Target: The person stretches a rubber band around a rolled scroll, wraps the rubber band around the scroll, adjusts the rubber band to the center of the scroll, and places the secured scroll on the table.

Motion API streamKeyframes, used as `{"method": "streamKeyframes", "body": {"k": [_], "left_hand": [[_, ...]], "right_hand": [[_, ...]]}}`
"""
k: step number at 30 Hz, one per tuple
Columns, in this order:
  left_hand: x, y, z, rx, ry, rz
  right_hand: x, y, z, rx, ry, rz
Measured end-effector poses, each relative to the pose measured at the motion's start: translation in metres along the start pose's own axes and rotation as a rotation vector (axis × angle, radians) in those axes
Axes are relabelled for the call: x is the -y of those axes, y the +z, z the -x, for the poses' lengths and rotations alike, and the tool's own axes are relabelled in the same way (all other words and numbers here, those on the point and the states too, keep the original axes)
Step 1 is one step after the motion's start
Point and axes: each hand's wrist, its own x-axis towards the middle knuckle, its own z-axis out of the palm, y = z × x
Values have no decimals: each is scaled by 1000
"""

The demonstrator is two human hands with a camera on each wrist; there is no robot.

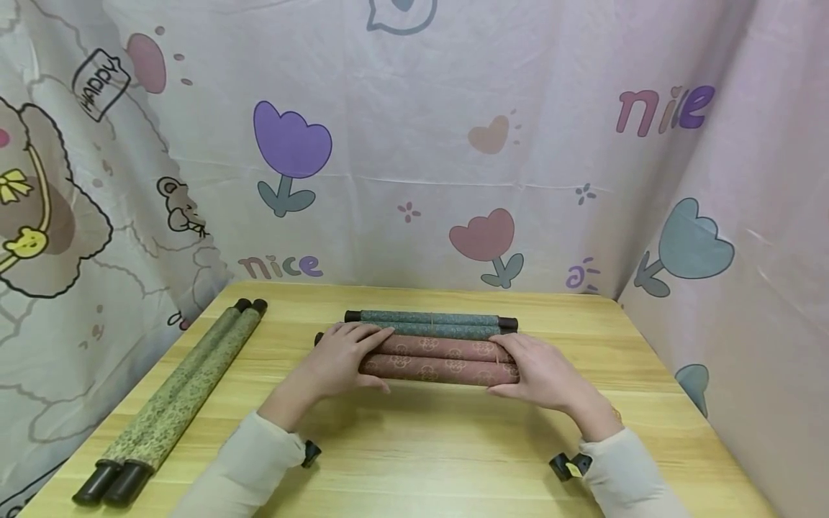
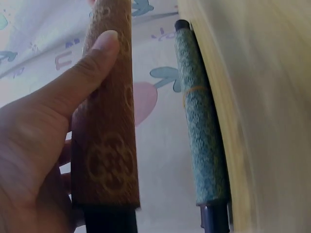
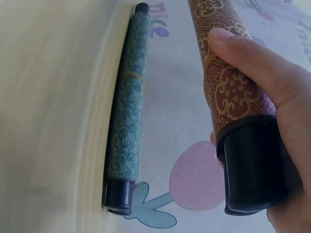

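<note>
A dark red scroll [image 1: 440,359] with gold patterns and black end knobs is rolled from both sides into two parallel rolls. My left hand [image 1: 340,360] grips it near its left end, the thumb on the near side and the fingers over the far side. At the other end my right hand [image 1: 547,370] holds it the same way. Both wrist views show the red scroll raised off the table. Just behind it, a teal scroll [image 1: 430,317] with black knobs lies on the tabletop, a thin tan cord [image 3: 133,75] around its middle.
Along the table's left side lies a longer yellow-green scroll [image 1: 188,388], also double-rolled, with black knobs. The light wooden table [image 1: 414,460] ends at a printed cloth [image 1: 401,144] hanging behind it and at both sides.
</note>
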Motion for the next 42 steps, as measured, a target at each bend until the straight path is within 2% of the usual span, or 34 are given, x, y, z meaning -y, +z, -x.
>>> {"method": "streamKeyframes", "body": {"k": [4, 9, 14, 20, 25, 28, 37, 42], "left_hand": [[7, 1, 1, 8, 12, -8], [12, 8, -1, -15, 83, 4], [10, 13, -2, -52, 130, -14], [1, 13, -3, -94, 195, -120], [-4, 16, -4, -115, 225, -148], [-4, 18, -4, -131, 232, -145], [1, 19, -3, -180, 218, -141], [3, 17, -3, -178, 184, -120]], "right_hand": [[-4, -4, 2, 13, 14, -9], [-7, -5, 4, 36, 14, -18], [-9, -4, 5, 51, 8, 4], [-3, 4, 1, 43, -90, 94], [8, 8, -5, 25, -138, 75], [8, 0, -5, 28, -118, 49], [-12, -17, 7, 85, 35, 20], [-16, -20, 9, 99, 58, 24]]}}
